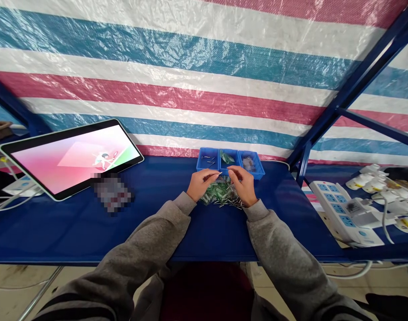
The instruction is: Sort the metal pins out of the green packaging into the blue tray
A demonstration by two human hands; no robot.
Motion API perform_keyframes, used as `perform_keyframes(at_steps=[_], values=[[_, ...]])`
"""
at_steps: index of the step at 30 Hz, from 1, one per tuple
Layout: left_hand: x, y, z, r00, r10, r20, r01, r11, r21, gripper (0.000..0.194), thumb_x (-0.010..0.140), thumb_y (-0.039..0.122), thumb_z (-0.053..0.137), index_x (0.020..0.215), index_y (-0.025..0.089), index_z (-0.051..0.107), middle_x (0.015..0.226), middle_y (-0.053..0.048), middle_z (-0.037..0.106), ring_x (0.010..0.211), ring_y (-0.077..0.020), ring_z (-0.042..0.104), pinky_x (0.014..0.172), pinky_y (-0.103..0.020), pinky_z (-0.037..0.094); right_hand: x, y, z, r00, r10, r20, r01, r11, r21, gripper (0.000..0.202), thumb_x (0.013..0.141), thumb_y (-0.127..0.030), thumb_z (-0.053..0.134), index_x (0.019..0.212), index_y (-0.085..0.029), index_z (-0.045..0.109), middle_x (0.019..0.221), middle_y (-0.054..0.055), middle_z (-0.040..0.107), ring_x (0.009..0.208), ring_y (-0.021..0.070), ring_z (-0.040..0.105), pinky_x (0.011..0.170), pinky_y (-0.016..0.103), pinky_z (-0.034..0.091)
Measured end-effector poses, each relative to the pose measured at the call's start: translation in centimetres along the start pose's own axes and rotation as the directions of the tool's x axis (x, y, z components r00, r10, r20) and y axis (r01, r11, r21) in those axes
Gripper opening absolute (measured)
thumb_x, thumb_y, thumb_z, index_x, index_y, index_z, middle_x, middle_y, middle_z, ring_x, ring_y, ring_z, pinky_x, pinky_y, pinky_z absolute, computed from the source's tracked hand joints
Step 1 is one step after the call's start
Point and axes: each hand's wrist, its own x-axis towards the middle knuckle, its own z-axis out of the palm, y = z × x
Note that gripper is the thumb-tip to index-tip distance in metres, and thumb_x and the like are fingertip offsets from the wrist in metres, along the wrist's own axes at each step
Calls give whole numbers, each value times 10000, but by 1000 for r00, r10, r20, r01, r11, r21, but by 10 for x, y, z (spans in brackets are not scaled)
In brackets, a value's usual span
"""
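Observation:
My left hand [200, 184] is closed in a pinch on a thin metal pin [220, 173]. Opposite it, my right hand [243, 185] has its thumb and forefinger pressed close together; whatever lies between them is too small to make out. Under and between both hands is a pile of green pieces [220, 192] mixed with thin metal pins [235, 203]. Just behind the hands stands a blue three-part tray [197, 168]. Its left compartment holds a few metal pins, the middle one a green piece [226, 158], the right one clear pieces [249, 164].
A tablet [77, 158] leans at the left, with a blurred-out item [113, 194] before it. To the right lie a power strip [339, 214] and several white plugs and bottles [374, 183]. A blue frame post [324, 120] and striped sheet [190, 67] bound the blue table [140, 240].

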Motion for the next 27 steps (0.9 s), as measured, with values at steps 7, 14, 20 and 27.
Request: perform_keyframes(at_steps=[7,14,20,27], values=[[2,3,-5,993,-81,81,87,994,-69,339,849,454,634,1026,165,635,558,25,600,481,-110,500,512,-232,401,0,-1,0,984,-47,173,41,998,39,261,882,-448,574,857,-201,654,743,32,647,586,145,561,572,284,466],[0,4,-7,990,-99,101,107,991,-85,329,859,471,608,994,171,624,497,43,532,454,-113,487,504,-232,409,0,2,1,942,-18,335,10,1000,24,300,905,-461,513,759,-205,569,617,-11,558,533,131,513,529,258,419],[36,-12,-8,983,8,-184,39,967,252,269,901,419,565,959,175,660,620,5,637,545,-128,551,618,-245,425,2,6,-1,990,-12,141,28,993,-111,319,931,-434,468,758,-197,595,586,-14,553,517,132,509,551,257,386],[31,-13,-14,991,133,20,-123,844,521,337,950,425,463,982,176,689,947,-71,715,634,-140,592,667,-255,431,4,13,-1,994,-37,102,57,976,-209,289,905,-384,506,719,-197,624,614,11,618,548,153,546,580,273,406]])
